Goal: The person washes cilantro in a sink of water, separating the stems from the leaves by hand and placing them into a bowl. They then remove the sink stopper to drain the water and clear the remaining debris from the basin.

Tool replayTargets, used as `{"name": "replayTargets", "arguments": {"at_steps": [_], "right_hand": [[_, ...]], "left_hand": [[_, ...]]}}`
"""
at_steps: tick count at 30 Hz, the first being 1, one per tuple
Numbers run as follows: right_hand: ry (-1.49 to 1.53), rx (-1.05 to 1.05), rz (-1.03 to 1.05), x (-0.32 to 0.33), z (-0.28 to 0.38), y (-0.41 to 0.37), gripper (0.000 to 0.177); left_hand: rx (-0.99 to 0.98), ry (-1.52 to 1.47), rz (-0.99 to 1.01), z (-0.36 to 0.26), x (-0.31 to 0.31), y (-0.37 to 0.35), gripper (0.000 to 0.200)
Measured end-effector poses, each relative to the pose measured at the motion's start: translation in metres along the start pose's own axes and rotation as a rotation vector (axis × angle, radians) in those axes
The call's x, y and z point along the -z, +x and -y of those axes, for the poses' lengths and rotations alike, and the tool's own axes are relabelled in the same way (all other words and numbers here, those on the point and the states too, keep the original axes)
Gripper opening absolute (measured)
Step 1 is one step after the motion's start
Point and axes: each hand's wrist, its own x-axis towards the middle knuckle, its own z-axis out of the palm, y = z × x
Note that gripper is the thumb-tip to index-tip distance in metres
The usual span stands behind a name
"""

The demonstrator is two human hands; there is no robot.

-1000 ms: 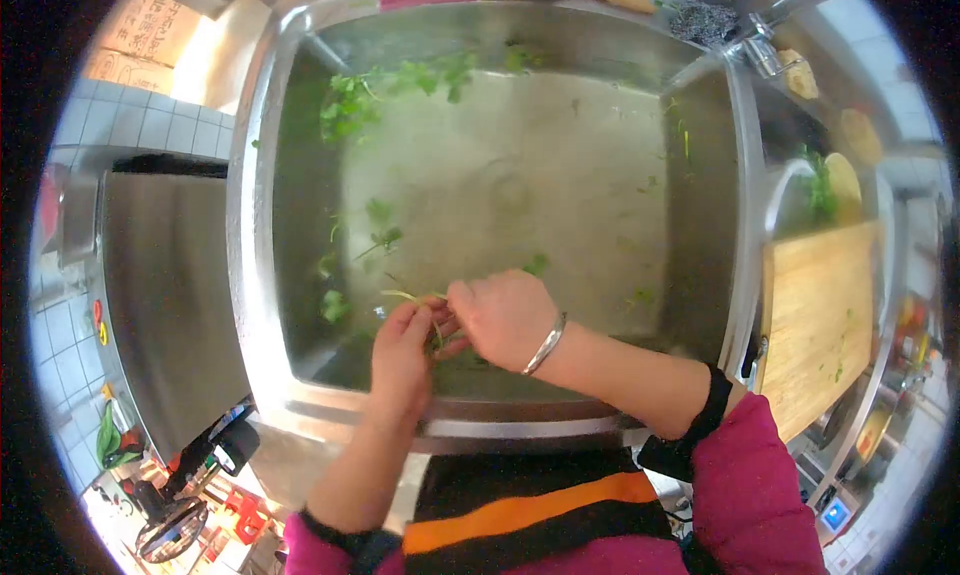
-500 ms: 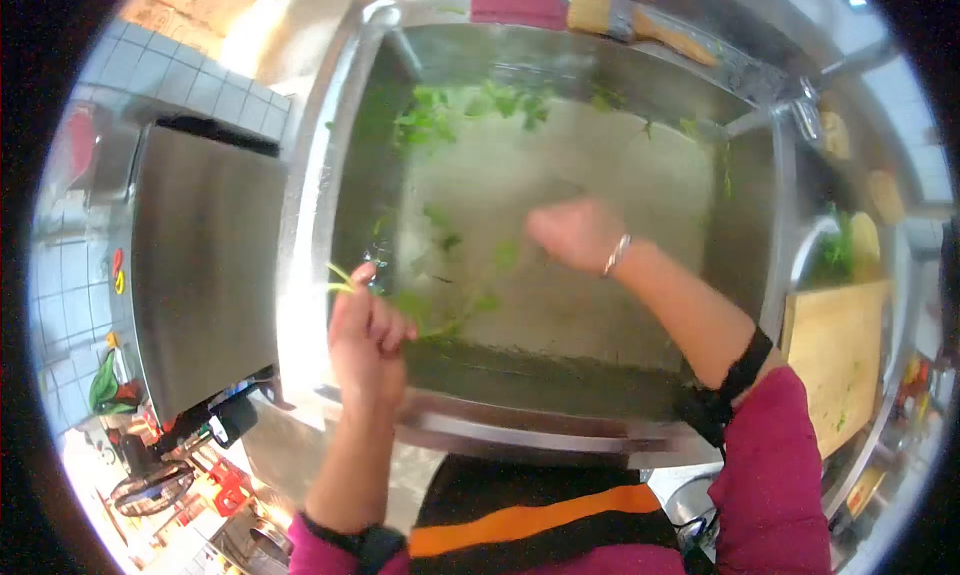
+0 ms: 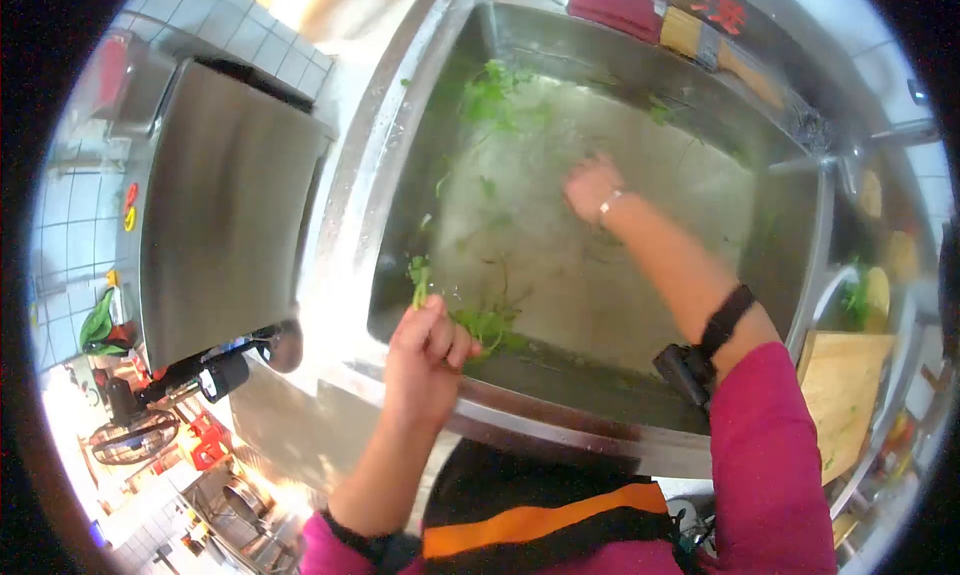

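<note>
A large metal sink [image 3: 590, 437] full of murky water lies before me. My left hand [image 3: 425, 350] is closed over its near left corner, gripping leafy green sprigs [image 3: 419, 270] whose tops stick up past the fingers. More greens [image 3: 487, 323] float beside that hand. Near the sink's middle, my right hand [image 3: 595, 187] reaches down to the water; its fingers are blurred and partly hidden, so whether they hold anything does not show. Loose greens [image 3: 493, 97] float in a cluster at the far left, and a few bits drift along the far wall.
A maroon cloth block [image 3: 613, 8] and a wooden-handled brush [image 3: 750, 75] lie on the far ledge. At the right are a wooden cutting board [image 3: 842, 400] and a bowl with greens [image 3: 857, 293]. A steel cabinet [image 3: 225, 215] stands left.
The view has shifted, and the sink sits further right in it. My left hand has turned, its greens now pointing up instead of left. My right hand has reached farther across the sink.
</note>
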Motion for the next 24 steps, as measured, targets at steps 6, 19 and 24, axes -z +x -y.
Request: {"name": "replayTargets", "arguments": {"at_steps": [6,19,24], "right_hand": [[0.232,0.129,0.14,-0.015,0.006,-0.079,0.017],[0.94,0.259,-0.204,0.047,0.08,-0.132,0.017],[0.839,0.264,-0.162,0.01,0.04,-0.131,0.014]], "left_hand": [[0.27,0.106,0.141,0.011,-0.003,-0.005,0.023],[0.126,0.356,0.161,0.035,-0.033,0.015,0.02],[-0.262,0.219,-0.144,0.004,-0.019,0.008,0.014]]}}
